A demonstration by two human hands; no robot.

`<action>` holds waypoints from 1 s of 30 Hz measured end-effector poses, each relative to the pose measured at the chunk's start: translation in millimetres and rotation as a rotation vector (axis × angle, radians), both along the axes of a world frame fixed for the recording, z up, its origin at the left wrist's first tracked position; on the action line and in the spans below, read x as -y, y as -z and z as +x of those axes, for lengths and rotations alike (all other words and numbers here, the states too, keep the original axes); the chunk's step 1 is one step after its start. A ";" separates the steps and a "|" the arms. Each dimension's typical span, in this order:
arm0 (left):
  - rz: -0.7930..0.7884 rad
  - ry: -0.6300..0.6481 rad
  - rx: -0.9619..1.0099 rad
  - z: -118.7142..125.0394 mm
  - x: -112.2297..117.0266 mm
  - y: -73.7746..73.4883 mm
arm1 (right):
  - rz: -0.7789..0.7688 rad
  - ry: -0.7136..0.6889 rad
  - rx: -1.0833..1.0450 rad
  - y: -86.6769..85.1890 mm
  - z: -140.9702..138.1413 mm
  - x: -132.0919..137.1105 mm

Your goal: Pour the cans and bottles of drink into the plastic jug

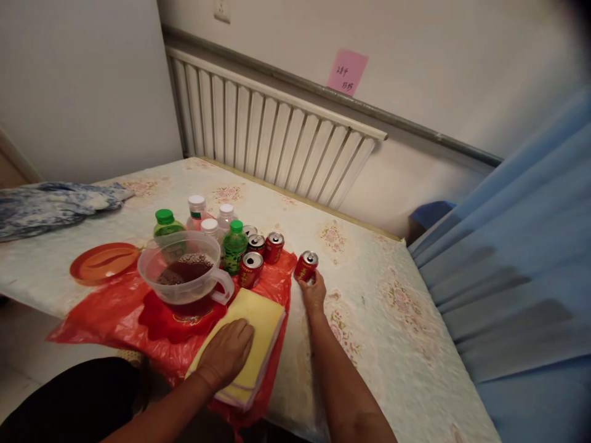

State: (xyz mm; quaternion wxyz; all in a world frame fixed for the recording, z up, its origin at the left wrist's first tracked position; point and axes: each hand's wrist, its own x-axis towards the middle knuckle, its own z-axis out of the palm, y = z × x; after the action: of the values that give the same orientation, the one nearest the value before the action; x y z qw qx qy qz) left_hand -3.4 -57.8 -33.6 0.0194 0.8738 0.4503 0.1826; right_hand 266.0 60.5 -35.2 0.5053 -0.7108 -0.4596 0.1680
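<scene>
Left hand (226, 354) on yellow cloth (265, 314) | right hand (314, 293) — grips red can (306, 265)

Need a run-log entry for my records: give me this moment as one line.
left hand: flat on yellow cloth | right hand: holds red can, apart from other cans | jug: dark liquid, on red bag

Bare forearms (344, 375) — black trousers (69, 400)

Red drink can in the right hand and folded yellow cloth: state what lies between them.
Head view: between the red drink can and the folded yellow cloth lie only red plastic bag and bare floral table cover.
</scene>
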 end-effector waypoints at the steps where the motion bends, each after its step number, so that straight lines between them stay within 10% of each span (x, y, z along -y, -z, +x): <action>1: -0.001 0.000 0.001 0.2 -0.2 0.2 | 0.001 -0.002 0.000 1.2 0.6 -0.5; 30: -0.001 -0.002 -0.005 -0.6 1.3 2.1 | 0.061 -0.042 0.048 20.8 9.9 -5.4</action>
State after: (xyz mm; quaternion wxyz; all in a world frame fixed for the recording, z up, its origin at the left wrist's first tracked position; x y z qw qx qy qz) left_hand -4.0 -59.0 -35.7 0.0186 0.8737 0.4515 0.1804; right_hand 275.9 65.9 -56.0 0.5117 -0.6893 -0.4912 0.1473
